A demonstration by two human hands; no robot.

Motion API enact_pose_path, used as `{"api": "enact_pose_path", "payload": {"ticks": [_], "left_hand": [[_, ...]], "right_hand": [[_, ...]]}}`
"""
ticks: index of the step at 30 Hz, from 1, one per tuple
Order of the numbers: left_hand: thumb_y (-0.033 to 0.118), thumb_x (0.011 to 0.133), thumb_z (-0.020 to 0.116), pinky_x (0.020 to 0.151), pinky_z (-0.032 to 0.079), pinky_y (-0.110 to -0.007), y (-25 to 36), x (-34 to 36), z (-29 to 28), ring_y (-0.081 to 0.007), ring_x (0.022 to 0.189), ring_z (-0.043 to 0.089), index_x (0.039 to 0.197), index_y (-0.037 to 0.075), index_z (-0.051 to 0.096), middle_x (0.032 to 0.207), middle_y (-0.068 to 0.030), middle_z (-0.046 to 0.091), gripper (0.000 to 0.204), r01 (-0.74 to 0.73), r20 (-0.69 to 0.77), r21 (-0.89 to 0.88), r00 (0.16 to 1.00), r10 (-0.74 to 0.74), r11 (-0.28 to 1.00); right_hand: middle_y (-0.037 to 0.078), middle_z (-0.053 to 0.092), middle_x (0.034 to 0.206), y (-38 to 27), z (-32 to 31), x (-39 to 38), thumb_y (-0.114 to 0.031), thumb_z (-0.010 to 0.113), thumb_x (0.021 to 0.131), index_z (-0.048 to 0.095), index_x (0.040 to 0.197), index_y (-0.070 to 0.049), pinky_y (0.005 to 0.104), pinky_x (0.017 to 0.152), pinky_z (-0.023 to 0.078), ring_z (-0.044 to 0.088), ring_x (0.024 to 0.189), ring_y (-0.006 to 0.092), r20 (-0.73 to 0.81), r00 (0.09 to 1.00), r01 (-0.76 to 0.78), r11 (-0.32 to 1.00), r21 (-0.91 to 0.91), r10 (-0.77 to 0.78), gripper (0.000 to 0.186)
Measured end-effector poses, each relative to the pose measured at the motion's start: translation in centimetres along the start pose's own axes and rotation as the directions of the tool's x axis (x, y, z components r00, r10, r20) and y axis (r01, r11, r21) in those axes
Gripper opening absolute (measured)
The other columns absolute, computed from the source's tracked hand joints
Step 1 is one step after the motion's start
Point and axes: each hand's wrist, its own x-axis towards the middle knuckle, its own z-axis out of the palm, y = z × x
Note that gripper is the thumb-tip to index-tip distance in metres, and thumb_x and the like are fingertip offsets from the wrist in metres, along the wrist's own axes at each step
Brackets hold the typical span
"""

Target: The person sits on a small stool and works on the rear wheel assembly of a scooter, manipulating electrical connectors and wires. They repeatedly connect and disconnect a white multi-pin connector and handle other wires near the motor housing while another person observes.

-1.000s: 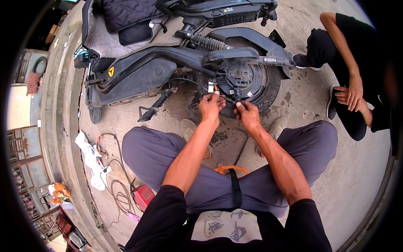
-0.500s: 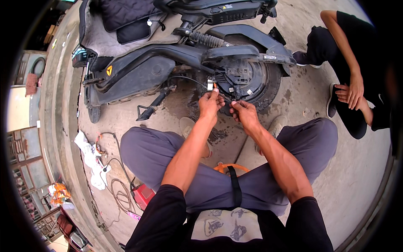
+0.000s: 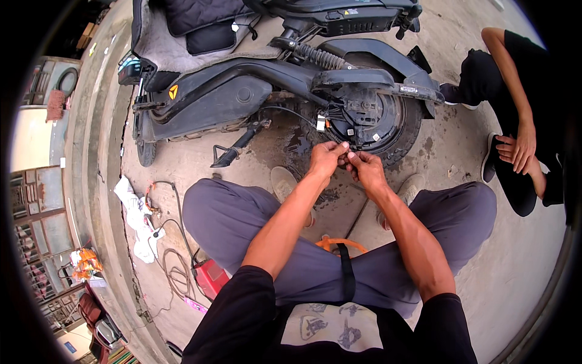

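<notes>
My left hand [image 3: 328, 160] and my right hand [image 3: 367, 171] meet just below the rear wheel [image 3: 407, 134] of a black electric scooter [image 3: 218, 97]. Thumbs and fingers are pinched close together on both hands. Whatever lies between the fingertips is too small to make out. Above my left hand, a white tag-like piece [image 3: 321, 122] hangs beside a short orange part near the wheel hub [image 3: 370, 118]. A thin black cable [image 3: 285, 109] runs from the scooter's body toward that spot.
A person in black [image 3: 515, 121] crouches at the right, hands together. The kickstand [image 3: 241, 145] sticks out toward me. On the left lie a white cloth [image 3: 140, 227], a coiled cable [image 3: 176, 273] and a red box [image 3: 210, 278]. An orange round object [image 3: 332, 244] sits between my legs.
My left hand has left the spot right below the white piece and joined my right hand. Their fingertips, apart before, now come together. The whole view has shifted slightly.
</notes>
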Motion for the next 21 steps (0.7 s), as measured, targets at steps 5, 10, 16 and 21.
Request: {"api": "enact_pose_path", "payload": {"ticks": [5, 10, 16, 21], "left_hand": [[0.018, 0.099, 0.068, 0.068, 0.052, -0.026, 0.5, 0.3, -0.1, -0.0110, 0.072, 0.061, 0.092, 0.000, 0.071, 0.084, -0.0038, 0.069, 0.020, -0.008, -0.025, 0.036, 1.000, 0.009, 0.999], [0.017, 0.099, 0.066, 0.066, 0.051, -0.026, 0.7, 0.3, -0.2, -0.0102, 0.070, 0.060, 0.091, 0.000, 0.070, 0.083, -0.0037, 0.069, 0.020, -0.007, -0.041, 0.060, 0.999, 0.010, 0.998], [0.021, 0.098, 0.069, 0.061, 0.049, -0.026, 1.4, 0.1, -0.8, -0.0105, 0.066, 0.059, 0.089, 0.002, 0.069, 0.077, -0.0036, 0.067, 0.021, 0.000, -0.026, 0.182, 1.000, 0.005, 0.983], [0.021, 0.097, 0.070, 0.060, 0.049, -0.026, 1.6, -0.3, -0.4, -0.0110, 0.064, 0.059, 0.087, 0.000, 0.068, 0.076, -0.0046, 0.067, 0.022, -0.007, 0.000, 0.251, 1.000, 0.008, 0.968]], "right_hand": [[0.000, 0.063, 0.071, -0.2, 0.0, 0.2, -0.023, 0.065, 0.101, 0.070, 0.092, -0.002, 0.0247, 0.052, 0.040, 0.050, 0.057, 0.0075, -0.008, 1.000, -0.007, 1.000, -0.019, 0.007, 0.023], [0.001, 0.066, 0.071, -0.1, 0.1, 0.4, -0.023, 0.065, 0.099, 0.071, 0.088, 0.000, 0.0263, 0.055, 0.042, 0.052, 0.059, 0.0074, -0.028, 1.000, 0.001, 0.999, -0.053, -0.003, 0.026], [0.002, 0.068, 0.074, 0.4, 0.1, 0.1, -0.025, 0.065, 0.099, 0.071, 0.090, 0.000, 0.0286, 0.060, 0.045, 0.055, 0.064, 0.0094, 0.008, 1.000, 0.012, 0.995, -0.099, -0.011, 0.028], [0.004, 0.069, 0.076, 0.6, -0.2, -0.4, -0.025, 0.065, 0.099, 0.071, 0.096, 0.001, 0.0278, 0.062, 0.046, 0.058, 0.067, 0.0091, -0.018, 1.000, -0.013, 0.996, -0.090, 0.011, 0.027]]}}
